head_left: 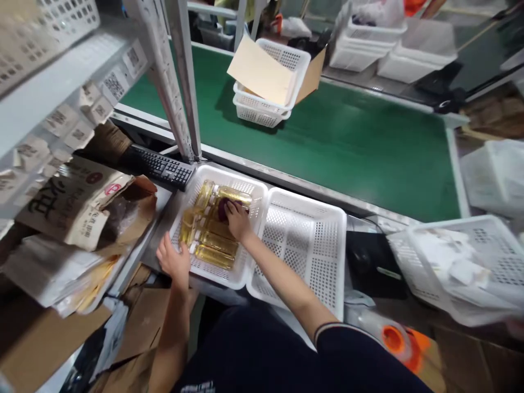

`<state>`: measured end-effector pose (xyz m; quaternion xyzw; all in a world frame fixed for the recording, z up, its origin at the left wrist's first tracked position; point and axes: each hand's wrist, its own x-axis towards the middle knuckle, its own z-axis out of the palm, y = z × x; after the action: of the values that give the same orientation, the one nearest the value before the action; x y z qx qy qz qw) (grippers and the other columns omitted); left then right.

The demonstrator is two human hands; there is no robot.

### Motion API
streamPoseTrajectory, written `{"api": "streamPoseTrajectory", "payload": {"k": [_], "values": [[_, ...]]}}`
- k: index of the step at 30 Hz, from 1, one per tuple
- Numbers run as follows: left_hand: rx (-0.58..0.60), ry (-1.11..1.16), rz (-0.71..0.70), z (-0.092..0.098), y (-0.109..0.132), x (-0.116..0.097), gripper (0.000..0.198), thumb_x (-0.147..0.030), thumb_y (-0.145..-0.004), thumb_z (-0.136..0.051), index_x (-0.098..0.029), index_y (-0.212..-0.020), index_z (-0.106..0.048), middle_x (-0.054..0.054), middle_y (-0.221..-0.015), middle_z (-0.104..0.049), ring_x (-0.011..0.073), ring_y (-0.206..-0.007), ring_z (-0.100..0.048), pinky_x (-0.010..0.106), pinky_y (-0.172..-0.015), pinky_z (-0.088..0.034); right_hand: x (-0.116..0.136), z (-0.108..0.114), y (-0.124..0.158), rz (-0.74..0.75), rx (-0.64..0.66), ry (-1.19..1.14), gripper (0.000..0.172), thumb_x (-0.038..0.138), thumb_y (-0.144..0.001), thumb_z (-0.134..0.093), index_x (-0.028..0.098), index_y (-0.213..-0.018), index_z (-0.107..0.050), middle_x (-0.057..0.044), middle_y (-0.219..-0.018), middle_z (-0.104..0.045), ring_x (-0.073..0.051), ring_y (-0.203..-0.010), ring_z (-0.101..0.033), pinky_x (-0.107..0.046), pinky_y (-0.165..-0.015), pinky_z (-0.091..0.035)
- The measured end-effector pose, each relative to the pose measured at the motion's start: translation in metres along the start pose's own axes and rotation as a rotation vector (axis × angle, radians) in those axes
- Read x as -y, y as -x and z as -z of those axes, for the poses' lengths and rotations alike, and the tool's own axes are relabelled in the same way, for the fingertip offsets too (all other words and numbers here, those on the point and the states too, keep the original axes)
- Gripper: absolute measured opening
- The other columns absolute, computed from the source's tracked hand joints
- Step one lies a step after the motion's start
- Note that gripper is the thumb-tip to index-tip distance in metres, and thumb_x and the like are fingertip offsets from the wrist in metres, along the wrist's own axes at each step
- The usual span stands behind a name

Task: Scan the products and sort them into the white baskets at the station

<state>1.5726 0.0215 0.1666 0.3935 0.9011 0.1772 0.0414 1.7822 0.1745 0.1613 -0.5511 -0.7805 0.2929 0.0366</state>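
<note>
Several clear bottles of yellow liquid (215, 256) with white caps lie in the left white basket (233, 280). My right hand (238, 219) reaches over them, its fingers closed on a dark purple cloth (223, 208) that rests on the bottles. At the basket's left front rim is my left hand (174, 260), fingers spread, holding nothing. Beside it on the right stands a second white basket (286, 240) with a perforated bottom and nothing in it.
Behind the baskets runs a green conveyor (360, 147) carrying stacked white baskets (262, 117) with cardboard. A keyboard (164, 166) and an open carton (94, 202) are at left. A black mouse pad (374, 278) and a basket of papers (491, 256) are at right.
</note>
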Motion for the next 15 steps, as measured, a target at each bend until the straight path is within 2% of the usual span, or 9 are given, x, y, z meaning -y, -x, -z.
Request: {"api": "streamPoseTrajectory", "payload": {"k": [2, 4, 6, 7, 8, 10, 13, 15], "values": [[0.037, -0.062, 0.003, 0.003, 0.002, -0.003, 0.068, -0.032, -0.1, -0.061, -0.013, -0.164, -0.05, 0.023, -0.163, -0.057, 0.0415, -0.147, -0.052, 0.06, -0.124, -0.045, -0.012, 0.007, 0.031, 0.006, 0.015, -0.036, 0.066, 0.001, -0.091, -0.044, 0.004, -0.154, -0.063, -0.023, -0.166, -0.056, -0.038, -0.151, -0.05, -0.057, -0.123, -0.046], [0.033, -0.122, -0.023, 0.005, 0.006, -0.004, 0.07, -0.031, -0.101, -0.06, -0.011, -0.167, -0.045, 0.026, -0.169, -0.048, 0.0435, -0.155, -0.045, 0.07, -0.129, -0.034, -0.028, 0.021, 0.067, 0.049, 0.007, -0.087, 0.061, 0.003, -0.09, -0.045, 0.01, -0.144, -0.073, -0.019, -0.155, -0.067, -0.033, -0.14, -0.061, -0.053, -0.122, -0.05], [0.012, -0.166, -0.108, 0.007, 0.006, -0.007, 0.066, -0.028, -0.101, -0.058, -0.01, -0.164, -0.048, 0.028, -0.174, -0.041, 0.0444, -0.162, -0.036, 0.076, -0.132, -0.02, -0.051, 0.038, 0.112, 0.094, -0.099, -0.209, 0.057, 0.008, -0.093, -0.044, 0.018, -0.137, -0.079, -0.013, -0.146, -0.074, -0.028, -0.133, -0.067, -0.051, -0.12, -0.054], [0.023, -0.175, -0.177, 0.008, 0.005, -0.01, 0.062, -0.026, -0.101, -0.058, -0.01, -0.16, -0.052, 0.027, -0.174, -0.042, 0.0438, -0.163, -0.035, 0.075, -0.133, -0.018, -0.066, 0.045, 0.138, 0.103, -0.201, -0.299, 0.055, 0.013, -0.095, -0.044, 0.02, -0.135, -0.08, -0.011, -0.142, -0.077, -0.027, -0.13, -0.07, -0.051, -0.118, -0.056], [0.054, -0.176, -0.245, 0.009, 0.002, -0.014, 0.058, -0.025, -0.101, -0.058, -0.009, -0.157, -0.056, 0.027, -0.17, -0.046, 0.0429, -0.161, -0.038, 0.07, -0.134, -0.022, -0.084, 0.052, 0.166, 0.086, -0.336, -0.391, 0.051, 0.018, -0.095, -0.046, 0.022, -0.131, -0.082, -0.01, -0.137, -0.079, -0.027, -0.126, -0.073, -0.052, -0.115, -0.059], [0.133, -0.169, -0.321, 0.01, -0.007, -0.027, 0.058, -0.028, -0.101, -0.062, -0.004, -0.154, -0.057, 0.029, -0.158, -0.058, 0.0416, -0.151, -0.051, 0.058, -0.131, -0.036, -0.128, 0.059, 0.225, -0.02, -0.626, -0.475, 0.045, 0.026, -0.094, -0.051, 0.022, -0.122, -0.085, -0.01, -0.128, -0.082, -0.027, -0.118, -0.076, -0.051, -0.109, -0.062], [0.188, -0.215, -0.252, 0.011, -0.022, -0.053, 0.072, -0.038, -0.098, -0.071, 0.003, -0.154, -0.053, 0.031, -0.144, -0.064, 0.0434, -0.136, -0.061, 0.052, -0.118, -0.05, -0.208, 0.058, 0.306, -0.299, -1.044, -0.397, 0.042, 0.029, -0.088, -0.055, 0.014, -0.115, -0.085, -0.016, -0.119, -0.083, -0.03, -0.112, -0.078, -0.051, -0.109, -0.061], [0.18, -0.258, -0.208, 0.009, -0.028, -0.069, 0.069, -0.037, -0.095, -0.075, 0.003, -0.148, -0.056, 0.032, -0.144, -0.062, 0.0446, -0.134, -0.062, 0.052, -0.114, -0.052, -0.263, 0.05, 0.346, -0.534, -1.221, -0.305, 0.052, 0.032, -0.086, -0.051, 0.008, -0.12, -0.082, -0.022, -0.12, -0.082, -0.033, -0.116, -0.078, -0.052, -0.112, -0.059]]}}
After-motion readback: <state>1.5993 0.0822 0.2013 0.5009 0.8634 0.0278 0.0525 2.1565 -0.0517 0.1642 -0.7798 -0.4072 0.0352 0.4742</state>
